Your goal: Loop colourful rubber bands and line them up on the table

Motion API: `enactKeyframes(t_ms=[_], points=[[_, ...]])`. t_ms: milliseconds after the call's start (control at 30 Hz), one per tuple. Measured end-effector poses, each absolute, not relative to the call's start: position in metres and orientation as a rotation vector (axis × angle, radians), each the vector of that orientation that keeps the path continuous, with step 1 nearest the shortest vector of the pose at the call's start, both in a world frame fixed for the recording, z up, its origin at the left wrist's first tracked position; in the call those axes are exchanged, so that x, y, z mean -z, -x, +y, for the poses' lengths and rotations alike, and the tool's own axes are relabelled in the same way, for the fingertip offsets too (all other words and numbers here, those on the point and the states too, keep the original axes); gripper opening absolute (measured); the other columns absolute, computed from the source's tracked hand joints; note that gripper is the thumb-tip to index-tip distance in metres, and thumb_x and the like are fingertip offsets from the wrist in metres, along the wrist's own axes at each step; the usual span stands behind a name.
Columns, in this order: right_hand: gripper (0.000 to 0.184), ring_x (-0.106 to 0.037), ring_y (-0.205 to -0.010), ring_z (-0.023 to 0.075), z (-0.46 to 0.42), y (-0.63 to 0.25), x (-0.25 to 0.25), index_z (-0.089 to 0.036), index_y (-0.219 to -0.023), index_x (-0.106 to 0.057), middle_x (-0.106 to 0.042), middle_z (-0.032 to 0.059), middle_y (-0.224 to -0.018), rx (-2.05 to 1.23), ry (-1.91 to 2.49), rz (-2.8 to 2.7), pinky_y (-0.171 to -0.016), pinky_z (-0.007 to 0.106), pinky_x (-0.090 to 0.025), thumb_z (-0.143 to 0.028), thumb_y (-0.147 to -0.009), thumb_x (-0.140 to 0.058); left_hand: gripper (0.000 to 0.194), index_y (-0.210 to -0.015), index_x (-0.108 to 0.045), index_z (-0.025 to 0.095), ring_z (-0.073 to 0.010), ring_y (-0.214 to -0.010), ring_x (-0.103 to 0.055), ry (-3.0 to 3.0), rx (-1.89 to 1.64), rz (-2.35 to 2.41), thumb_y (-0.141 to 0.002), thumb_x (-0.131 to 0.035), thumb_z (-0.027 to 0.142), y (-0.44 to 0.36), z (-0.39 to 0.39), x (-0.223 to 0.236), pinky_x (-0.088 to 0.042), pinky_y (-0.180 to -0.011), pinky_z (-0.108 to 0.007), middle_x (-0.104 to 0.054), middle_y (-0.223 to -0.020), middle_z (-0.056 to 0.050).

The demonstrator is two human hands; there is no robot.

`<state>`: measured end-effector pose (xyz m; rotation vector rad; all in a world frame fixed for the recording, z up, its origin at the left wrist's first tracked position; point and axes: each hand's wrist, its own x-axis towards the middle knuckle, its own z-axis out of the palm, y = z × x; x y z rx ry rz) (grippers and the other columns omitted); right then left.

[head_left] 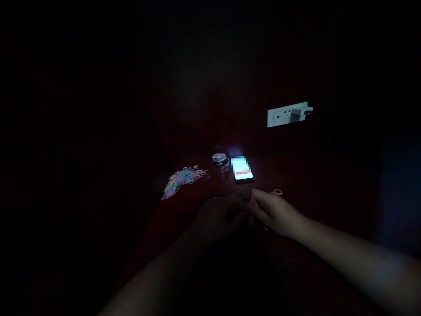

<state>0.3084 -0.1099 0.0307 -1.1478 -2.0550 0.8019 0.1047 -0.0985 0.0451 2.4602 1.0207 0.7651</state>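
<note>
My left hand (219,217) and my right hand (271,210) meet fingertip to fingertip over the dark red table, both with fingers closed in a pinch. Between them is a small, dark, ring-like thing (245,199), too dim to name surely. To the left lies a pile of colourful small elastic hair bands (184,179). One pinkish band (278,192) rests alone just beyond my right hand. Much of my left hand is in shadow, and its fingertips are hard to make out.
Beyond my hands a phone (242,169) with a bright screen lies face up. Left of it stands a small round jar (220,161) with a lid. A white wall socket (287,115) holds a plugged-in charger (301,113) at the upper right. The surroundings are very dark.
</note>
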Motion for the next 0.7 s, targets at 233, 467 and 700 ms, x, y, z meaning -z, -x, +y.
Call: enactKeyframes(t_ms=[233,467,700], points=[[0.028,-0.060,-0.049,0.0129,-0.1075,-0.3097,-0.0316,-0.021,-0.073,-0.049,-0.068,-0.0028,-0.055,-0.693,1.170,-2.075,-0.050,0.024,-0.041,-0.041,-0.091,-0.057,0.012,-0.094,-0.063,0.022,-0.0158,-0.073,-0.065,-2.493,-0.767,0.991,-0.089,-0.056,0.031,-0.1041,-0.0994,-0.0439,-0.051,-0.065,-0.029,-0.071,-0.087,-0.001],[0.025,-0.059,-0.048,0.0132,-0.1094,-0.3087,-0.0327,-0.022,-0.074,-0.049,-0.065,-0.0035,-0.054,-0.635,1.183,-2.086,-0.049,0.024,-0.038,-0.039,-0.091,-0.055,0.014,-0.100,-0.062,0.021,-0.0166,-0.078,-0.065,-2.480,-0.805,0.900,-0.089,-0.054,0.026,-0.1025,-0.1001,-0.0474,-0.052,-0.071,-0.030,-0.071,-0.092,-0.002],[0.013,-0.057,-0.053,0.0132,-0.1085,-0.3094,-0.0321,-0.022,-0.077,-0.050,-0.063,-0.0029,-0.061,-0.593,1.128,-2.154,-0.048,0.023,-0.037,-0.027,-0.087,-0.057,0.017,-0.104,-0.064,0.023,-0.0154,-0.095,-0.064,-2.479,-0.822,0.834,-0.094,-0.051,0.021,-0.1056,-0.0991,-0.0467,-0.050,-0.087,-0.029,-0.069,-0.106,-0.002]])
